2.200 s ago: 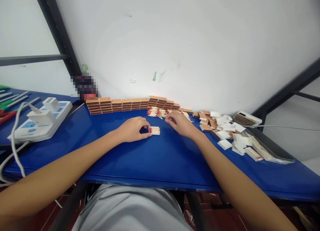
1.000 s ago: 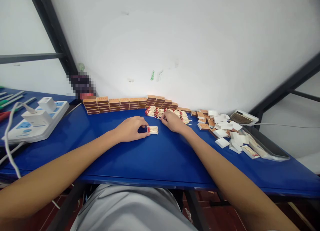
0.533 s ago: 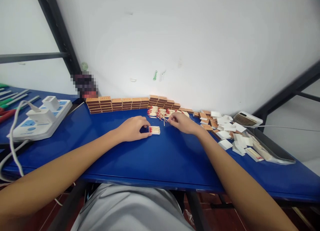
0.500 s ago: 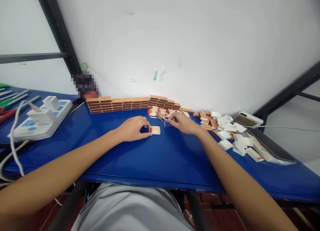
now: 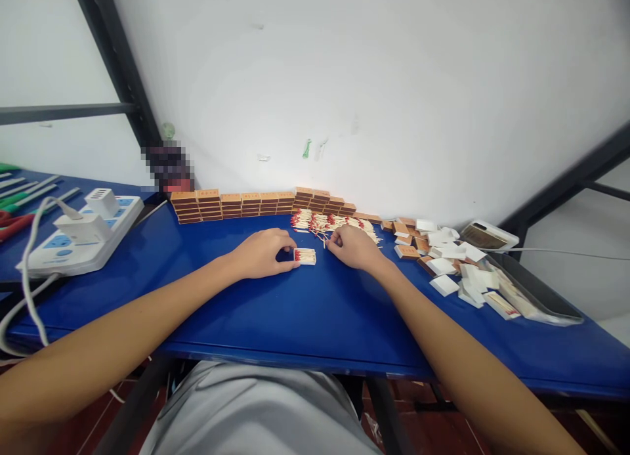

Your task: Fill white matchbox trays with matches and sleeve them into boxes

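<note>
A white matchbox tray [image 5: 309,260] with red-headed matches in it lies on the blue table. My left hand [image 5: 263,253] grips its left end between thumb and fingers. My right hand [image 5: 353,246] is closed in a pinch at the front edge of a pile of loose matches [image 5: 315,220]. A matchstick [image 5: 323,242] shows at its fingertips; whether the fingers have closed on it is hard to make out, as they hide the spot. Behind the pile stands a row of stacked brown matchboxes [image 5: 251,204].
To the right lies a heap of white trays [image 5: 445,284] and brown matchbox sleeves [image 5: 406,251], beside a phone [image 5: 487,235] and a dark open case [image 5: 536,287]. On the left sit a power strip [image 5: 79,261] with cables and several green- and red-handled tools [image 5: 20,205].
My right hand has shifted slightly left and toward me along the front of the match pile, its fingers still pinched. My left hand and the tray have stayed put.
</note>
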The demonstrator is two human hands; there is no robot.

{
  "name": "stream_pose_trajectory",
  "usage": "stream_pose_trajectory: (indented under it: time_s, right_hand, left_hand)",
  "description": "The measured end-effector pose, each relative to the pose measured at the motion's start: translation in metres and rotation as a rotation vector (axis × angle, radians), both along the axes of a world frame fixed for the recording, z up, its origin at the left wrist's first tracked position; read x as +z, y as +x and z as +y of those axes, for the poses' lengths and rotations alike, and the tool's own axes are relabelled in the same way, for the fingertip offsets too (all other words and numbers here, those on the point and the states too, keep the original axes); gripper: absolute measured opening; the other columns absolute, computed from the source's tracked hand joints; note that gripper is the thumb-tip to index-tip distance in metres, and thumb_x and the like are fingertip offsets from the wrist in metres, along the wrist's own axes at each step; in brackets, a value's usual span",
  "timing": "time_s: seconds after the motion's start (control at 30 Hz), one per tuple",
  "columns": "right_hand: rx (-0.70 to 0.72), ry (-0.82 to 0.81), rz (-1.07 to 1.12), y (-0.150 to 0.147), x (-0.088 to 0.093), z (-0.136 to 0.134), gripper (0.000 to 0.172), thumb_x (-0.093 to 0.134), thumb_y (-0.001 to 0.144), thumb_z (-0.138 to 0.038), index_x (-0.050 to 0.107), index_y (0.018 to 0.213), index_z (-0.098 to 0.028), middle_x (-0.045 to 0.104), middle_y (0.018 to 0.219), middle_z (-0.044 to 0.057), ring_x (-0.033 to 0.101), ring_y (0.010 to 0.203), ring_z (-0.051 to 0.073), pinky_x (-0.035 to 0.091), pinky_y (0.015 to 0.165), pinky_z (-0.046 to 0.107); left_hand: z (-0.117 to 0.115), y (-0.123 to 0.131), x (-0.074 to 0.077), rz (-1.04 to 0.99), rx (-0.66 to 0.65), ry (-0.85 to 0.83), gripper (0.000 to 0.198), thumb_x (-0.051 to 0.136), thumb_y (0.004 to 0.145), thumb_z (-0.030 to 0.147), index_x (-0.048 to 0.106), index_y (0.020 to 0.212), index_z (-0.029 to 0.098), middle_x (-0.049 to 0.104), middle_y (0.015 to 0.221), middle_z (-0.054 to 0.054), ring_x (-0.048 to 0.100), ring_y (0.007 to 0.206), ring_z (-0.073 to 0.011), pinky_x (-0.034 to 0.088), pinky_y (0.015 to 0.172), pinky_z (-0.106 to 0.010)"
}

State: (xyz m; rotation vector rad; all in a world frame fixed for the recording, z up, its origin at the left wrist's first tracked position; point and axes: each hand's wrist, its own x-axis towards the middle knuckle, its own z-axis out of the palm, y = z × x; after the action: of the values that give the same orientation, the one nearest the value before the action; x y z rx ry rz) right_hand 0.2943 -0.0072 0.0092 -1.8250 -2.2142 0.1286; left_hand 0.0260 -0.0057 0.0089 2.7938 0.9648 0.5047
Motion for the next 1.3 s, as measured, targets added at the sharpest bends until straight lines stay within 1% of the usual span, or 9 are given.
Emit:
stream_pose_trajectory:
  time_s: [0.07,0.13,0.3,0.5,0.57,0.67,0.8,0.97,1.3]
  right_hand:
    - [-0.025,0.023,-0.004,-0.004,-0.001,-0.001,0.036,0.065,0.098,-0.041,0.070,0.068,-0.021,0.074,0.076,0.010,0.065,0.070,0.023,0.037,0.060,0.033]
    - [-0.038,0.030,-0.003,-0.008,-0.001,-0.002,0.036,0.068,0.098,-0.045,0.072,0.070,-0.021,0.075,0.079,0.011,0.067,0.074,0.025,0.038,0.061,0.034]
    - [-0.022,-0.024,-0.035,-0.009,-0.003,0.000,0.028,0.063,0.102,-0.027,0.073,0.077,-0.019,0.077,0.085,0.011,0.069,0.082,0.024,0.040,0.067,0.032]
    - [0.026,-0.031,-0.032,-0.001,-0.002,-0.002,0.023,0.061,0.105,-0.028,0.069,0.086,-0.017,0.075,0.100,0.013,0.067,0.089,0.022,0.040,0.072,0.029]
    - [0.100,-0.005,0.042,-0.001,-0.002,-0.005,0.022,0.058,0.106,-0.029,0.066,0.089,-0.018,0.073,0.100,0.011,0.065,0.089,0.021,0.041,0.074,0.029]
    - [0.289,0.025,0.202,-0.006,-0.004,-0.009,0.018,0.056,0.106,-0.029,0.062,0.093,-0.019,0.069,0.098,0.008,0.060,0.086,0.020,0.042,0.075,0.030]
    - [0.437,0.025,0.259,-0.015,-0.007,-0.014,0.014,0.055,0.106,-0.027,0.060,0.095,-0.020,0.064,0.096,0.006,0.057,0.085,0.019,0.043,0.077,0.031]
    - [0.442,0.055,0.187,-0.020,-0.009,-0.016,0.011,0.055,0.107,-0.025,0.059,0.098,-0.020,0.062,0.101,0.007,0.058,0.088,0.021,0.045,0.080,0.033]
    - [0.448,0.141,0.059,-0.020,-0.009,-0.014,0.006,0.056,0.107,-0.023,0.061,0.105,-0.021,0.062,0.107,0.008,0.061,0.089,0.021,0.045,0.077,0.033]
  left_hand:
    - [0.000,0.000,0.000,-0.004,0.003,0.000,0.031,0.067,0.097,0.047,0.075,0.108,0.019,0.073,0.103,-0.007,0.066,0.096,-0.0252,0.048,0.081,-0.036]
    - [0.000,0.000,0.000,-0.006,0.002,-0.005,0.032,0.067,0.096,0.047,0.075,0.109,0.019,0.073,0.103,-0.008,0.066,0.097,-0.0253,0.048,0.081,-0.036]
    - [0.001,0.000,-0.001,-0.003,-0.007,0.002,0.030,0.067,0.097,0.046,0.075,0.108,0.020,0.072,0.103,-0.007,0.066,0.096,-0.0246,0.047,0.081,-0.035]
    - [0.001,0.000,-0.002,0.001,-0.001,0.000,0.030,0.068,0.097,0.046,0.075,0.109,0.019,0.071,0.101,-0.006,0.065,0.095,-0.0236,0.047,0.081,-0.035]
    - [0.001,0.000,-0.002,0.002,0.000,0.001,0.030,0.068,0.097,0.046,0.075,0.108,0.019,0.071,0.101,-0.006,0.065,0.095,-0.0237,0.047,0.081,-0.035]
    - [0.001,0.000,-0.002,0.003,0.000,0.004,0.030,0.069,0.097,0.045,0.075,0.109,0.019,0.072,0.103,-0.006,0.066,0.096,-0.0239,0.047,0.081,-0.035]
    - [0.000,0.000,-0.002,0.008,-0.004,0.016,0.032,0.069,0.097,0.046,0.075,0.108,0.017,0.072,0.104,-0.007,0.066,0.097,-0.0244,0.048,0.083,-0.035]
    - [0.001,0.000,-0.001,0.008,-0.011,0.027,0.030,0.069,0.097,0.046,0.075,0.107,0.018,0.072,0.102,-0.007,0.066,0.095,-0.0242,0.048,0.082,-0.035]
    - [0.002,0.000,-0.002,0.007,-0.020,0.035,0.031,0.069,0.097,0.046,0.075,0.108,0.017,0.072,0.101,-0.007,0.066,0.094,-0.0240,0.048,0.081,-0.035]
